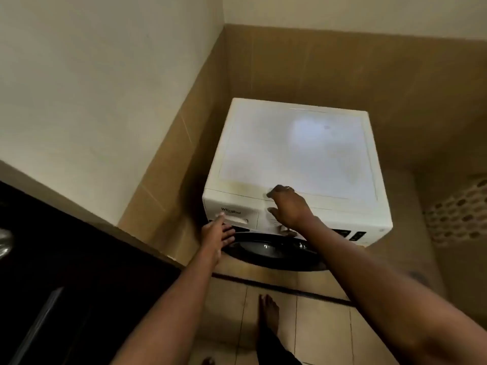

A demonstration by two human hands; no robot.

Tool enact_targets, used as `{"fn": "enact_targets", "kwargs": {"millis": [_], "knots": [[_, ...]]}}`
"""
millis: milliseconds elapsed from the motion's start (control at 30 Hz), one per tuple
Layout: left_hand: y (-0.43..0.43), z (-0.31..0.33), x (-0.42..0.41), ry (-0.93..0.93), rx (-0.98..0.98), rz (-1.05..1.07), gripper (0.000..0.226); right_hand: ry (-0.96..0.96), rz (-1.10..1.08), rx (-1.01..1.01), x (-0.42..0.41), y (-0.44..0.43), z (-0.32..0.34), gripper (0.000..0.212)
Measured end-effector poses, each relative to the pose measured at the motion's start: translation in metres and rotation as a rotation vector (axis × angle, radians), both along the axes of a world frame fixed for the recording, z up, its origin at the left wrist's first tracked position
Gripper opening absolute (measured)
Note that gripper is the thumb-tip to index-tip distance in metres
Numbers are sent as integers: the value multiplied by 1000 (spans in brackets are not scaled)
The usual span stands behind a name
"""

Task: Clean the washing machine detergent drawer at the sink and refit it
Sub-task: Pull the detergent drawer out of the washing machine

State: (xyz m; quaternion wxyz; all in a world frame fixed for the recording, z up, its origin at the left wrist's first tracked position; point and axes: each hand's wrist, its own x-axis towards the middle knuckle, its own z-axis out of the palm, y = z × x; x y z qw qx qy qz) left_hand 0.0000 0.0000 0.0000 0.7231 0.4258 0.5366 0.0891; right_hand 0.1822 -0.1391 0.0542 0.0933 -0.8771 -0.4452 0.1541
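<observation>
A white front-loading washing machine point(295, 154) stands in a tiled corner, its dark round door point(274, 250) facing me. The detergent drawer point(234, 213) sits flush in the upper left of the front panel, with a recessed handle below the brand name. My left hand point(217, 233) reaches to it with straight fingers, the forefinger tip at the drawer's handle. My right hand point(287, 204) rests over the top front edge of the machine, fingers bent onto the lid and thumb down on the control panel.
A dark countertop point(66, 259) runs along my left, with a shiny metal object point(5, 242) at its far left edge. A perforated white basket point(458, 209) stands right of the machine. My bare foot point(268, 314) is on the tiled floor below.
</observation>
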Motion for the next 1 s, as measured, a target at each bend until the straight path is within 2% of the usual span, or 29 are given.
{"fn": "enact_targets", "kwargs": {"millis": [133,300,433,600,800,933,1000], "knots": [[-3,-9,32,-57,-115,112,39,-67,81,-164,14,3,-14,42],[2,-24,59,-97,-203,208,25,-68,70,-139,25,2,-22,42],[7,-32,67,-97,-204,290,15,-90,21,-123,22,15,-22,29],[13,-41,60,-154,-225,307,36,-87,-10,-158,20,24,-20,25],[17,-48,47,-182,-232,220,25,-103,-20,-175,10,19,-20,30],[7,-54,17,-215,-275,198,45,-120,-38,-165,5,21,-21,32],[2,-56,-1,-233,-291,178,40,-127,-52,-146,5,24,-21,34]]}}
